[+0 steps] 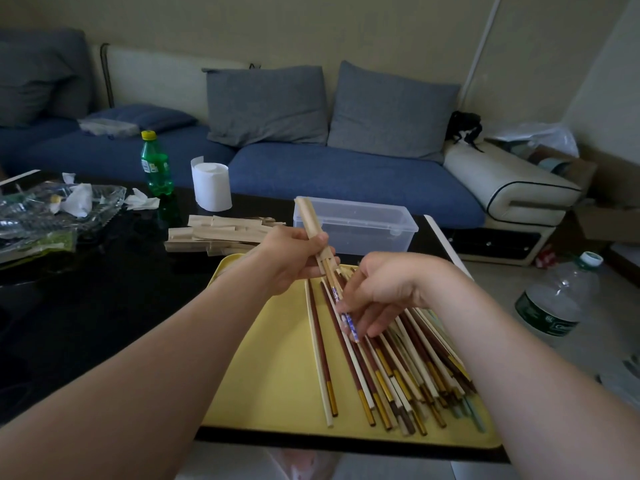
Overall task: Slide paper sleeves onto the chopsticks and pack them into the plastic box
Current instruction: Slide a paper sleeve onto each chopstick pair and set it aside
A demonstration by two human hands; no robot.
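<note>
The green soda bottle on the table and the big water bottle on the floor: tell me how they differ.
The green soda bottle is small, tinted green, yellow-capped, standing on the black table. The big water bottle is larger, clear, white-capped, dark-labelled, on the floor. Both are upright, capped plastic.

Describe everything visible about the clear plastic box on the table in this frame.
The plastic box is a clear, long rectangular tub with rounded corners and a thicker rim, and no lid shows on it. It stands upright on the dark table, beyond the yellow tray and right of the pile of paper sleeves. It looks empty. The sleeve held by the left hand overlaps its left end in view; contact cannot be told.
</note>
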